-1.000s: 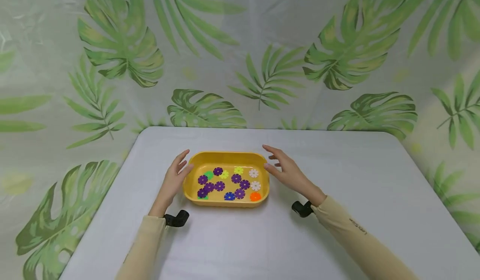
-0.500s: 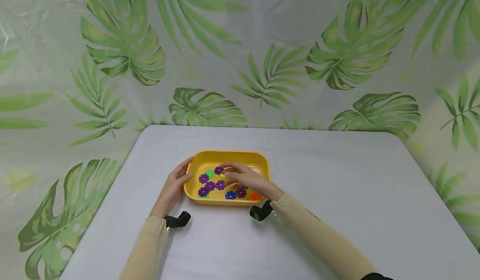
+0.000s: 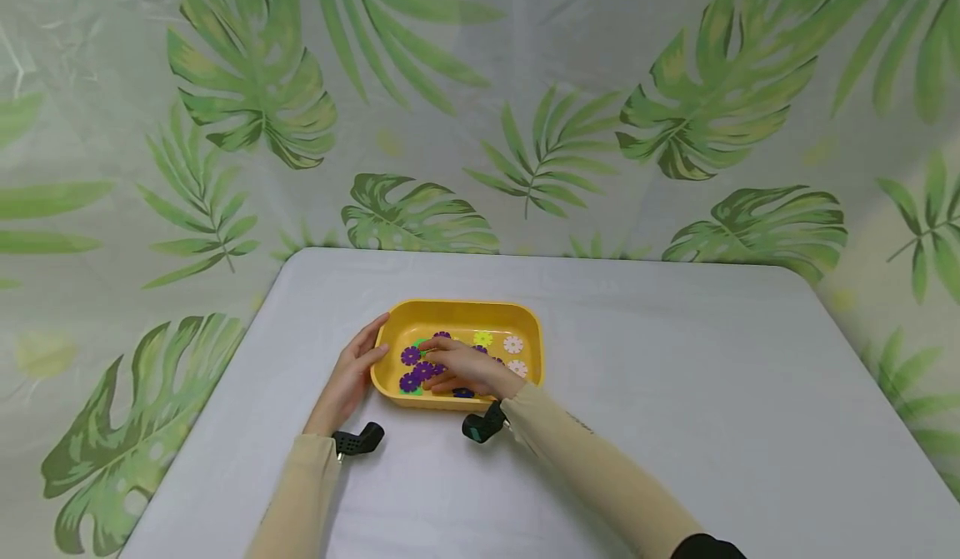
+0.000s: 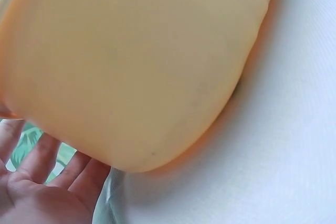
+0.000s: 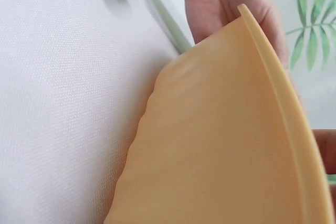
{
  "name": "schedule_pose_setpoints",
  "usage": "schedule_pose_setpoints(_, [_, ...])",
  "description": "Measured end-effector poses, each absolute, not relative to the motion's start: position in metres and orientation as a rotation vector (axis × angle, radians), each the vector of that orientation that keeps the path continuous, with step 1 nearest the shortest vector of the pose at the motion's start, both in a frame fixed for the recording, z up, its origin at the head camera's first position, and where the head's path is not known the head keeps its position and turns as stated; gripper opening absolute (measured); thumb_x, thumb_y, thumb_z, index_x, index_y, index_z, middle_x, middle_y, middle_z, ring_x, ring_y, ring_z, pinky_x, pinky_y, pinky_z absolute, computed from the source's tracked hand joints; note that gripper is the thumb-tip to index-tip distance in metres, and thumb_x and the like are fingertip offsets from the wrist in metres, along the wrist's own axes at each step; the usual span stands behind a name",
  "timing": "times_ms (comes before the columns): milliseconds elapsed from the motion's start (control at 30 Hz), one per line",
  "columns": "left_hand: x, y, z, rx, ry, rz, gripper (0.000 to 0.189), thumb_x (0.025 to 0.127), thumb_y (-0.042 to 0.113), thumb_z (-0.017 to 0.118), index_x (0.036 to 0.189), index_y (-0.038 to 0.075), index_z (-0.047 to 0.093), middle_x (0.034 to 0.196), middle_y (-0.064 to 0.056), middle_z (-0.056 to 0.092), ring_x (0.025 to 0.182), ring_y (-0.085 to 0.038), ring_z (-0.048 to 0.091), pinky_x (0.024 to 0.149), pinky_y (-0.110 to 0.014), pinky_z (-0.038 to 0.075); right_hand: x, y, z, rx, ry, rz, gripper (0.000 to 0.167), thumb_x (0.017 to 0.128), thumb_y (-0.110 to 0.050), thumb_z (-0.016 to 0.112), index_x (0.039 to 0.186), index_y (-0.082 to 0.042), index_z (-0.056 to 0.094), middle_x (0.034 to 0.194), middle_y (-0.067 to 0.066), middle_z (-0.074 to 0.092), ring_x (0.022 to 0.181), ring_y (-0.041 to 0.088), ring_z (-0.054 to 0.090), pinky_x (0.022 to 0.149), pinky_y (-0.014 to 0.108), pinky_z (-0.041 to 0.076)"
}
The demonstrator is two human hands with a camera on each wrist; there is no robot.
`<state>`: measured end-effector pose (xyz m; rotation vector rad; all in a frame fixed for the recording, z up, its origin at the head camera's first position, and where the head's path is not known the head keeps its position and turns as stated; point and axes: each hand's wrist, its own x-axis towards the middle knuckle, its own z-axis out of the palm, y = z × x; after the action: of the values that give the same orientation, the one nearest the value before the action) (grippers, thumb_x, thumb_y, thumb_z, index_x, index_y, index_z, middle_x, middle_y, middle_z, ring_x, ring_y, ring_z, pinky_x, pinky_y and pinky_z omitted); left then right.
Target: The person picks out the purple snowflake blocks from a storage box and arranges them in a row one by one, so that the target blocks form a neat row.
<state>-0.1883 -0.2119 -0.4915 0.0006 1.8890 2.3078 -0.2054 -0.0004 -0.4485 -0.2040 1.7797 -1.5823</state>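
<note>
A yellow tray [image 3: 465, 306] sits on the table, with flower-shaped plastic discs inside. Purple discs [image 3: 410, 356] lie toward its left side, white ones [image 3: 513, 345] toward the right, and a yellow-green one [image 3: 483, 338] near the back. My left hand [image 3: 343, 382] holds the tray's left end, thumb at the rim and fingers along the outer wall. In the left wrist view, these fingers [image 4: 39, 163] lie against that wall. My right hand [image 3: 474, 367] reaches over the front rim, its loosely bent fingers down among the discs. It covers several of them. The tray's wall [image 5: 210, 140] hides most of it in the right wrist view.
The white-covered table [image 3: 675, 359] stretches widely to the right of the tray. A leaf-patterned curtain [image 3: 570, 59] hangs behind the far edge. Black wrist cameras [image 3: 360, 439] are strapped at both wrists, the right one [image 3: 483, 423] close to the tray's front wall.
My right hand has moved left from beyond the tray's right end to inside it, over the discs. The left hand has closed in on the left end and now holds it.
</note>
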Motion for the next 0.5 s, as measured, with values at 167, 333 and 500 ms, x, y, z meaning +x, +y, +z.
schedule_pose_setpoints(167, [-0.1882, -0.2121, -0.4918, -0.012, 1.917, 2.288, 0.053, 0.1, 0.007, 0.047, 0.15, 0.012, 0.031, 0.158, 0.0, 0.017, 0.143, -0.014, 0.013, 0.115, -0.033, 0.017, -0.2058, -0.0048, -0.4501, -0.197, 1.818, -1.558, 0.035, 0.103, -0.012, 0.04, 0.134, 0.002, 0.049, 0.126, 0.021, 0.049, 0.097, 0.036, 0.063, 0.087, 0.04, 0.053])
schedule_pose_setpoints(333, [-0.1881, -0.2115, -0.4919, -0.008, 1.935, 2.285, 0.053, 0.1, 0.009, 0.048, 0.15, 0.012, 0.031, 0.158, 0.001, 0.017, 0.143, -0.013, 0.012, 0.115, -0.032, 0.016, -0.2067, -0.0064, -0.4515, -0.189, 1.833, -1.545, 0.033, 0.102, -0.01, 0.043, 0.131, 0.004, 0.052, 0.119, 0.02, 0.053, 0.095, 0.036, 0.063, 0.085, 0.04, 0.054])
schedule_pose_setpoints(500, [-0.1868, -0.2109, -0.4924, -0.019, 1.945, 2.277, 0.052, 0.101, 0.012, 0.049, 0.15, 0.013, 0.032, 0.157, 0.002, 0.019, 0.143, -0.012, 0.012, 0.116, -0.033, 0.016, -0.2067, -0.0092, -0.4547, -0.205, 1.914, -1.494, 0.028, 0.1, -0.006, 0.046, 0.122, 0.006, 0.057, 0.101, 0.016, 0.059, 0.082, 0.029, 0.065, 0.079, 0.036, 0.057])
